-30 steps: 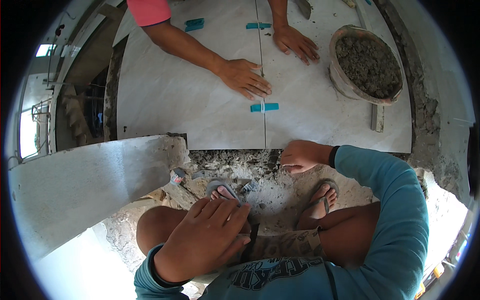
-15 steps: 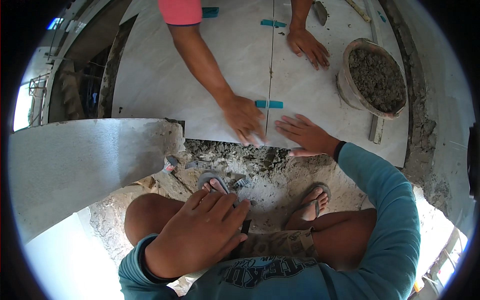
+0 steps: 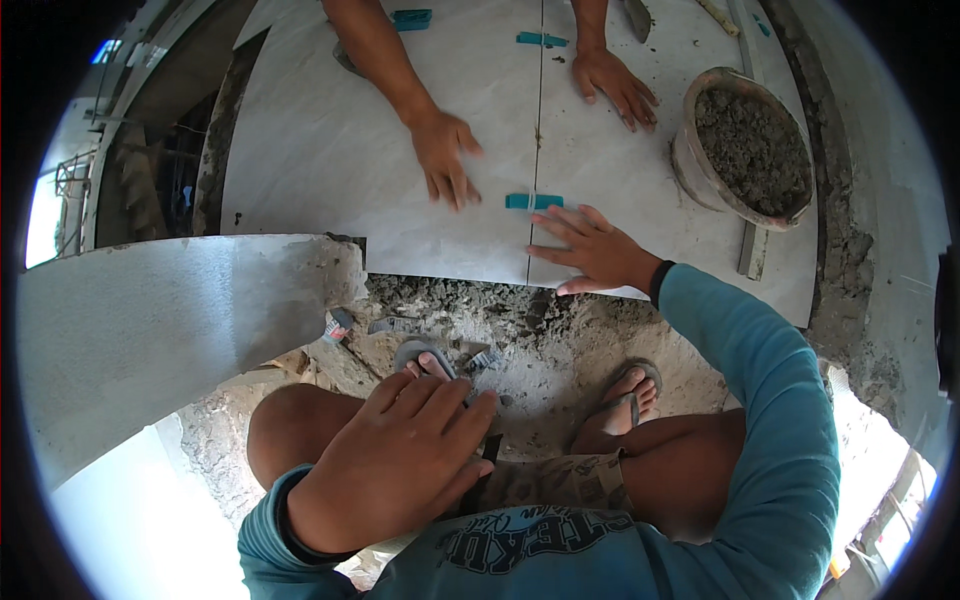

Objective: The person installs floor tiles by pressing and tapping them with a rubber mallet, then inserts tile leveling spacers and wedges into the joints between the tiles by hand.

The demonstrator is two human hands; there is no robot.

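Note:
My right hand [image 3: 598, 252] lies flat with fingers spread on the pale grey tile [image 3: 690, 250], near the front edge and the joint. Its fingertips reach the joint beside a teal tile-levelling wedge [image 3: 519, 201]. My left hand [image 3: 400, 455] hovers over my lap and left knee, fingers loosely stretched out, and nothing shows in it. Across the left tile [image 3: 310, 190], a co-worker's hand [image 3: 447, 155] is slightly blurred, over or on the surface. The co-worker's other hand [image 3: 615, 85] rests on the right tile.
A bucket of grey mortar [image 3: 750, 145] stands on the right tile, over a long straight bar [image 3: 753, 255]. More teal wedges [image 3: 542, 39] sit farther back, near a trowel [image 3: 638, 18]. Rough mortar [image 3: 450, 298] lines the tiles' front edge. A low curved wall [image 3: 180, 330] bounds the left.
The co-worker's hand at the left drew back from the front edge and joint. My right hand slid slightly left and farther forward, toward the wedge. My left hand stayed nearly still.

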